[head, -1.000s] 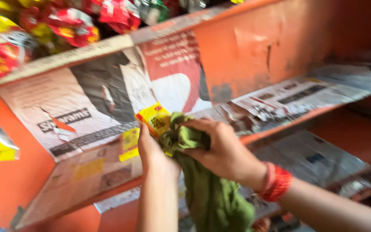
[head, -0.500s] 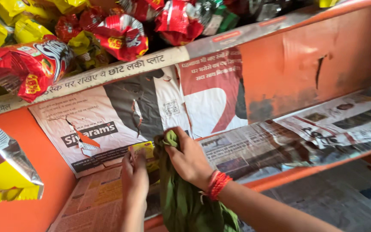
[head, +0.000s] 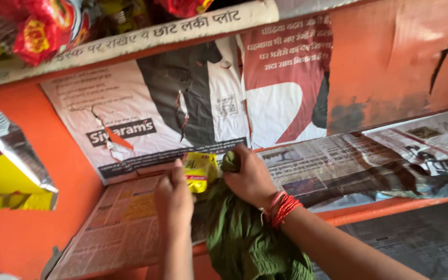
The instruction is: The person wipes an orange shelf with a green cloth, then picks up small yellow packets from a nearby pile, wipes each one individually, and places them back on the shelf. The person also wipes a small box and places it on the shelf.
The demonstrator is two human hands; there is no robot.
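Green cloth [head: 245, 238], bunched at the top and hanging down over the front edge of the orange shelf [head: 390, 207]; its lower end is cut off by the bottom of the view. Right hand [head: 250, 179], clenched around the gathered top of the cloth and pressing it onto the shelf; red thread bands [head: 282, 208] circle the wrist, and the forearm runs out of view at the lower right. Small yellow packet [head: 199, 171], standing just beside the cloth on its left, touching or nearly touching it; its print is too small and blurred to make out. Left hand [head: 173, 196], back towards the viewer, fingertips at the packet's lower left edge; whether it grips the packet or only touches it cannot be told, since the fingers are seen from behind. Newspaper sheets [head: 125, 218] line the shelf under both hands, and more newspaper [head: 182, 103] is pasted on the back wall, torn in places. Upper shelf with red and yellow snack bags [head: 37, 31], only partly in view at the top edge. Silver and yellow bag [head: 6, 171] hangs at the left, cut off by the picture's edge. Lower shelf [head: 421, 243] at the bottom right, also papered, blurred.
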